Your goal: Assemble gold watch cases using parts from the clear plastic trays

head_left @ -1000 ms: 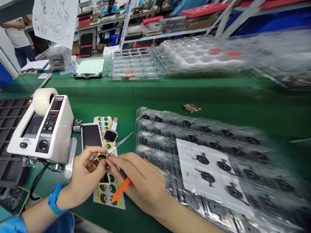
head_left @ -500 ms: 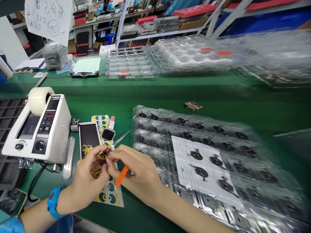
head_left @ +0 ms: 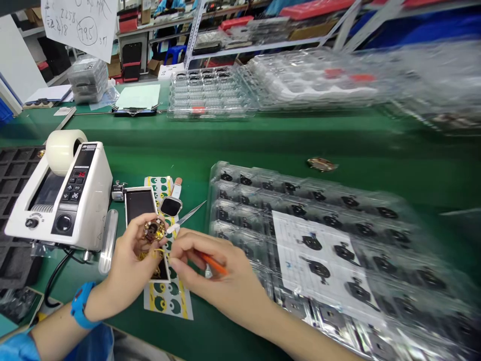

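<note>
My left hand (head_left: 128, 260), with a blue band at its wrist, pinches a small round gold-and-dark part (head_left: 154, 229) between thumb and fingers. A thin curved yellow piece (head_left: 159, 250) shows by the thumb tip. Close by on the right, my right hand (head_left: 214, 260) is closed around a slim orange tool (head_left: 212, 261); its tip is hidden by the fingers. Beneath the left hand lies a white-rimmed dark tray (head_left: 140, 204) with yellow bits in it. It rests on a sheet of yellow and white die-cut stickers (head_left: 175, 306). A smartwatch (head_left: 171, 205) and a silver pointed blade-like tool (head_left: 191, 213) lie just beyond.
A white tape dispenser (head_left: 62, 200) stands at left, beside a clear rounded strip (head_left: 108, 240). Stacked clear blister trays (head_left: 240, 200) of black parts cover the right, a printed paper (head_left: 285, 250) among them. Another gold part (head_left: 322, 164) lies behind; more trays (head_left: 210, 95) line the back ledge.
My right hand has drawn slightly away from the round part, and the orange tool has turned in its fingers. The round part now shows its face more fully. The view has shifted slightly.
</note>
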`<state>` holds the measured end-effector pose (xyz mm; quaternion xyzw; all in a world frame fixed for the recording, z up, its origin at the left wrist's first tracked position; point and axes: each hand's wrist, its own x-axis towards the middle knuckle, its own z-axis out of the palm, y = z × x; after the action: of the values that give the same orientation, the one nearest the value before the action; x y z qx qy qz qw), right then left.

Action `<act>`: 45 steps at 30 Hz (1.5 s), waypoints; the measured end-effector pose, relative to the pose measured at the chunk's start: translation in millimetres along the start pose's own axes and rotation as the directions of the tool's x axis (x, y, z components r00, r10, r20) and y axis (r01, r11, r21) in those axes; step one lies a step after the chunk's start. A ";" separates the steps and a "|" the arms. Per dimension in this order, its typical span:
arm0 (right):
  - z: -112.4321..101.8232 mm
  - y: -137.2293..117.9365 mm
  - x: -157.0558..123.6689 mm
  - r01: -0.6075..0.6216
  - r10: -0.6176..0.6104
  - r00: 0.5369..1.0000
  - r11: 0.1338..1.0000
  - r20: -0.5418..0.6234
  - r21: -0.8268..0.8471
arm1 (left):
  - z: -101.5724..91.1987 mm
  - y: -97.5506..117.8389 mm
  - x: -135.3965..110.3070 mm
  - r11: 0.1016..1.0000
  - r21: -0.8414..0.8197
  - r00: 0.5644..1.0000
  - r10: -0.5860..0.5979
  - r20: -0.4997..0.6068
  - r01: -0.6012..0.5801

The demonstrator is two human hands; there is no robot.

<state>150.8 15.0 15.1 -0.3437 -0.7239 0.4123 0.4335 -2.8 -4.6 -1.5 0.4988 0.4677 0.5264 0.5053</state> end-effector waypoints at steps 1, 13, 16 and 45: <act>-1.8 -0.4 0.9 -0.044 0.045 0.999 0.999 -0.010 0.012 | -0.8 1.2 1.5 0.999 -0.035 1.000 0.008 -0.025 -0.009; -2.8 24.2 1.1 -0.125 0.285 0.941 0.792 0.182 -0.597 | -12.6 9.5 4.6 0.960 -0.048 0.931 0.255 -0.260 -0.276; -33.8 22.0 9.5 -0.084 0.180 0.982 0.700 0.061 -0.709 | -15.0 12.0 5.6 0.985 -0.132 0.973 0.082 -0.216 -0.112; -17.5 -11.0 14.2 -0.278 0.276 0.953 0.960 0.124 0.003 | -10.9 11.5 5.8 0.980 0.005 0.974 -0.199 0.107 0.200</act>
<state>159.6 27.8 34.8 -0.4117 -0.6894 0.4965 0.3298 -14.5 0.7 9.6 0.4755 0.4860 0.4469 0.5814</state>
